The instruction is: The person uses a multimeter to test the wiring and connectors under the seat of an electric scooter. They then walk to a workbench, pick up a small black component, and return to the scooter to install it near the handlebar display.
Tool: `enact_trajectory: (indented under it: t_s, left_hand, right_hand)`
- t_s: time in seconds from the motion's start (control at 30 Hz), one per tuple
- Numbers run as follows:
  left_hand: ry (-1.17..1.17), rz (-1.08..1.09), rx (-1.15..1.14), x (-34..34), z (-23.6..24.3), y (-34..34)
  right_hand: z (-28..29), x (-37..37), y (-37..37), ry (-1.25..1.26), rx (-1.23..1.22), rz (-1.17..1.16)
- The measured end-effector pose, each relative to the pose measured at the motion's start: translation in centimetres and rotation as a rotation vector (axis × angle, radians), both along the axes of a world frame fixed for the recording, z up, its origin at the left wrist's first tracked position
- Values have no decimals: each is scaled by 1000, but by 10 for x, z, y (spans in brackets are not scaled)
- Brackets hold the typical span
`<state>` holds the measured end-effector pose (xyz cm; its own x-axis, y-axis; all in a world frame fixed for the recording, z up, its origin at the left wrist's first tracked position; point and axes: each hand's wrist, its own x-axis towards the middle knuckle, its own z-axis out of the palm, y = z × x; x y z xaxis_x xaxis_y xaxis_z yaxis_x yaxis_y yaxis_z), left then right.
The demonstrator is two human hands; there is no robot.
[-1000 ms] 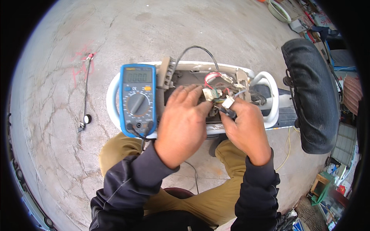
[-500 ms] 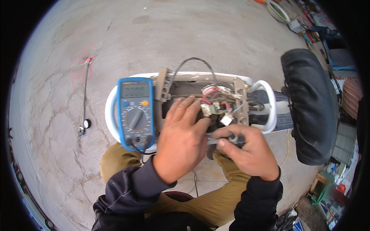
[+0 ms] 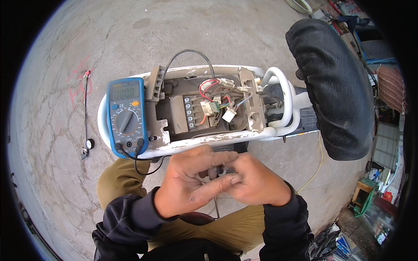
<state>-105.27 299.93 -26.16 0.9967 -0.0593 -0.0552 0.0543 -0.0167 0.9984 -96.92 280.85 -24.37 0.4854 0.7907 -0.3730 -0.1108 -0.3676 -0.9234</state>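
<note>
My left hand [image 3: 182,180] and my right hand [image 3: 257,179] meet in front of the white-framed vehicle body [image 3: 198,144]. Both are closed, their fingertips around small dark and grey pieces [image 3: 221,170] whose kind I cannot make out. Just beyond lies the vehicle's uncovered bay, with a screw terminal block [image 3: 190,112], white plug connectors [image 3: 229,114] and red wires [image 3: 203,88]. To the left of the bay, a blue multimeter [image 3: 126,117] rests on the frame with its display lit. Black test leads [image 3: 135,162] run from its sockets toward my hands.
A large black padded seat [image 3: 333,89] stands at the right, beside a white tube handle [image 3: 285,98]. On the concrete floor at the left lies a thin hose with a round gauge [image 3: 89,143]. Mixed goods and boxes [image 3: 365,191] line the right edge.
My left hand has come out of the bay toward me, uncovering the terminal block. My right hand has moved nearer and left, and the two hands now touch. The whole view has shifted slightly.
</note>
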Motion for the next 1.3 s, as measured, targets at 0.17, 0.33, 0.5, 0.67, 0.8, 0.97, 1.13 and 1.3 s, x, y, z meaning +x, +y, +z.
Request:
enact_trajectory:
  t_s: [0.17, 0.33, 0.5, 0.67, 0.8, 0.97, 1.13, 1.3]
  left_hand:
    - [-11, -23, -14, -5, -4, 4]
    - [22, 175, -128, -3, -5, 15]
    - [8, 210, -188, -3, -6, 16]
    - [-33, 125, -189, -5, -4, 18]
    - [49, 175, -322, -7, -2, 17]
    - [182, 167, -556, -12, -2, 20]
    - [229, 119, -822, -13, -8, 18]
    - [273, 69, -964, -13, -14, 12]
  right_hand:
    - [-2, -4, -8, -73, -12, 26]
    - [6, 11, -32, -104, -74, -42]
    - [11, 15, -47, -143, -38, -143]
    - [13, 22, -52, -341, 76, -195]
    - [15, 16, -51, -417, 140, -286]
    - [9, 2, -44, -104, 622, -386]
    - [5, -4, -32, 267, 955, -318]
    - [6, -4, -24, -39, 772, -247]
